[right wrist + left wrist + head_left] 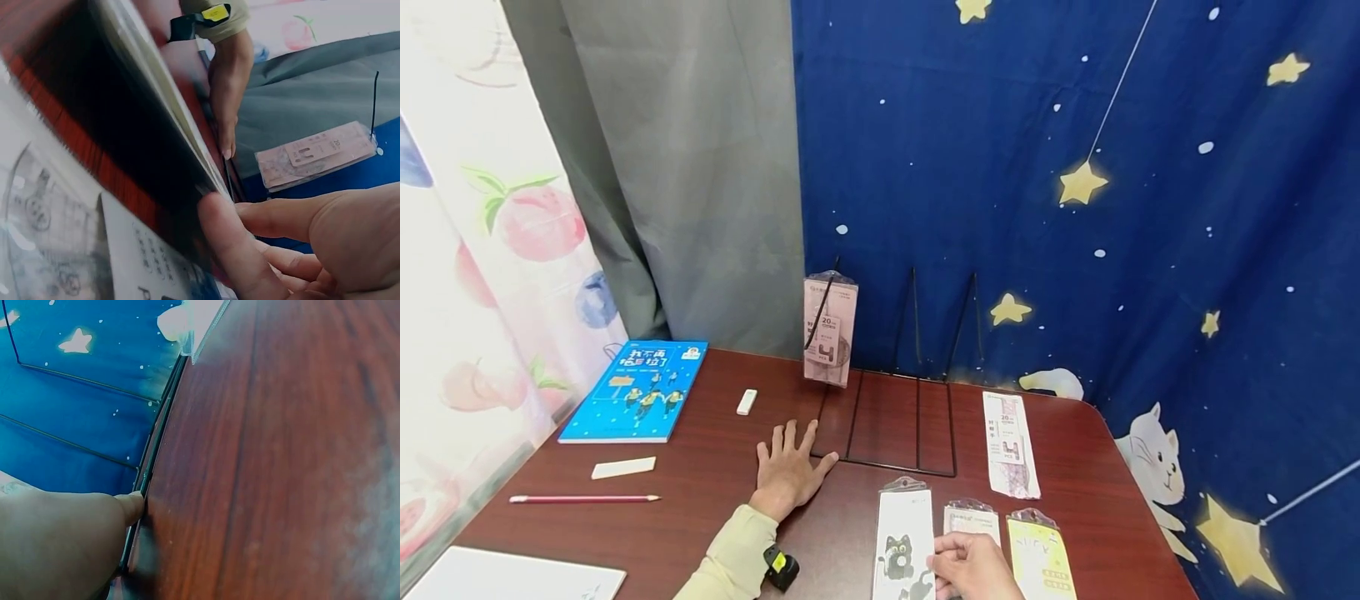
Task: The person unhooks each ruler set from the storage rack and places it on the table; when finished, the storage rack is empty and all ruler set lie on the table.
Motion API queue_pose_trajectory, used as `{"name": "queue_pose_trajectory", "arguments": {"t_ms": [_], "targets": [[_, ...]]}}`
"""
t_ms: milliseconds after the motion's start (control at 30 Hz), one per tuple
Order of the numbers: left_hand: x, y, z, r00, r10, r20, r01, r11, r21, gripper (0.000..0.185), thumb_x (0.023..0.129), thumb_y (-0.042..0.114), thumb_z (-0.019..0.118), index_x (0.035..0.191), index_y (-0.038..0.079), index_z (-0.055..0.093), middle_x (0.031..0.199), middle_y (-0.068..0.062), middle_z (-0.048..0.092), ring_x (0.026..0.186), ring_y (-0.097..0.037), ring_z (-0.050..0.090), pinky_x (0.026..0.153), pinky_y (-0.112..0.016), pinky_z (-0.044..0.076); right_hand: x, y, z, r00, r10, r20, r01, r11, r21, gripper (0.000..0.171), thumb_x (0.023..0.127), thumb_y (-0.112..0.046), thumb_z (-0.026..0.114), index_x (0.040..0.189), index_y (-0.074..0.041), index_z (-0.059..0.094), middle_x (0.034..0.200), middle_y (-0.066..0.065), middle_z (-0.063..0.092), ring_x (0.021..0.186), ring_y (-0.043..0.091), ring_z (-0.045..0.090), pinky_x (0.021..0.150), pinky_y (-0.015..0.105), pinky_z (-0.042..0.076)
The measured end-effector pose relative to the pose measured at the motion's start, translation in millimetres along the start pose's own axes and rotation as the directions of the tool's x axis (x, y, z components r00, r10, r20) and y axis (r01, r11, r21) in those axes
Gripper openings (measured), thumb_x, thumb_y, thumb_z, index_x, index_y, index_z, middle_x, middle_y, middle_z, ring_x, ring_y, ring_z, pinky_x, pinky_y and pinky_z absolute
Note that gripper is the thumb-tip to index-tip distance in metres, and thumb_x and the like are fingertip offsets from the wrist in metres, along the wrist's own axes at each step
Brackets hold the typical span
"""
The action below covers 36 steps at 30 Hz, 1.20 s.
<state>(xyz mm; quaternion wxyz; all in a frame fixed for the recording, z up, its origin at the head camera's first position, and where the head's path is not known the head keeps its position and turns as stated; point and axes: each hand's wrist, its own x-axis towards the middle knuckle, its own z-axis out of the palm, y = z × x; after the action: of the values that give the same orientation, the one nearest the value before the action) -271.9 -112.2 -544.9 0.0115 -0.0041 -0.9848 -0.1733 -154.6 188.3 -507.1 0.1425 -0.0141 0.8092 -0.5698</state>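
Note:
My left hand [786, 471] rests on the dark red table with its fingers spread. Its thumb [128, 506] touches the base of a black wire rack [955, 425]. From the rack's left prong hangs a pink packet [829, 333], also visible in the right wrist view. Near the table's front, my right hand [977, 567] pinches the right edge of a white packet with a black cat picture [895, 521]. That packet appears edge-on and blurred in the right wrist view, between thumb and fingers. The rack's other prongs carry nothing.
Right of the rack lies a pink-and-white packet [1011, 454]. A pale packet [970, 518] and a yellow packet [1041, 550] lie by my right hand. On the left are a blue book [636, 392], a small white block [747, 402], a white strip [623, 467] and a pencil [583, 499].

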Motion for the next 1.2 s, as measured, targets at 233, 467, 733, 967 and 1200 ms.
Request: {"name": "queue_pose_trajectory", "arguments": {"t_ms": [233, 467, 733, 967, 1200], "targets": [[-0.4, 0.4, -2.3, 1.000, -0.001, -0.025, 0.000, 1.000, -0.016, 0.077, 0.102, 0.062, 0.050, 0.159, 0.012, 0.039, 0.160, -0.028, 0.035, 0.151, -0.048, 0.029, 0.117, -0.072, 0.022, 4.9, 6.4, 0.1, 0.999, -0.036, -0.001, 0.036, 0.993, -0.114, 0.035, 0.087, -0.003, 0.074, 0.114, 0.018, 0.068, 0.069, 0.001, 0.070, 0.051, 0.005, 0.065, 0.052, 0.026, 0.058], [1.9, -0.8, -3.0, 1.000, -0.008, -0.016, 0.008, 1.000, -0.005, 0.078, 0.102, 0.064, 0.047, 0.161, 0.013, 0.037, 0.162, -0.027, 0.033, 0.152, -0.048, 0.027, 0.118, -0.072, 0.021, 5.8, -17.8, -22.8, 0.999, -0.044, -0.009, 0.042, 0.980, -0.194, 0.039, 0.089, -0.005, 0.072, 0.121, 0.016, 0.066, 0.070, 0.004, 0.069, 0.050, 0.009, 0.064, 0.050, 0.028, 0.057], [1.6, 0.3, -9.9, 1.000, -0.023, -0.006, 0.023, 1.000, -0.002, 0.074, 0.102, 0.055, 0.054, 0.159, 0.012, 0.040, 0.161, -0.028, 0.035, 0.152, -0.049, 0.028, 0.118, -0.072, 0.021, 81.8, -37.9, -77.9, 0.966, -0.255, -0.038, 0.172, 0.748, -0.641, 0.055, 0.092, -0.029, 0.079, 0.138, -0.002, 0.065, 0.138, 0.015, 0.068, 0.125, 0.033, 0.067, 0.105, 0.050, 0.053], [-1.8, 5.3, -5.1, 1.000, -0.018, 0.010, 0.018, 1.000, -0.023, 0.073, 0.101, 0.055, 0.056, 0.159, 0.012, 0.041, 0.161, -0.027, 0.036, 0.153, -0.048, 0.029, 0.119, -0.071, 0.021, 133.6, -10.1, -81.1, 0.988, -0.100, 0.120, 0.156, 0.642, -0.751, 0.092, 0.090, -0.051, 0.077, 0.156, 0.002, 0.041, 0.167, 0.020, 0.034, 0.153, 0.040, 0.037, 0.120, 0.056, 0.036], [2.6, 7.1, -7.1, 1.000, 0.000, 0.023, 0.001, 0.999, -0.047, 0.073, 0.102, 0.054, 0.055, 0.158, 0.010, 0.042, 0.159, -0.030, 0.037, 0.150, -0.051, 0.030, 0.115, -0.073, 0.025, 139.9, -6.0, -78.5, 0.988, -0.096, 0.125, 0.157, 0.634, -0.758, 0.094, 0.088, -0.053, 0.079, 0.154, 0.004, 0.044, 0.166, 0.021, 0.035, 0.150, 0.040, 0.043, 0.119, 0.054, 0.039]]}}
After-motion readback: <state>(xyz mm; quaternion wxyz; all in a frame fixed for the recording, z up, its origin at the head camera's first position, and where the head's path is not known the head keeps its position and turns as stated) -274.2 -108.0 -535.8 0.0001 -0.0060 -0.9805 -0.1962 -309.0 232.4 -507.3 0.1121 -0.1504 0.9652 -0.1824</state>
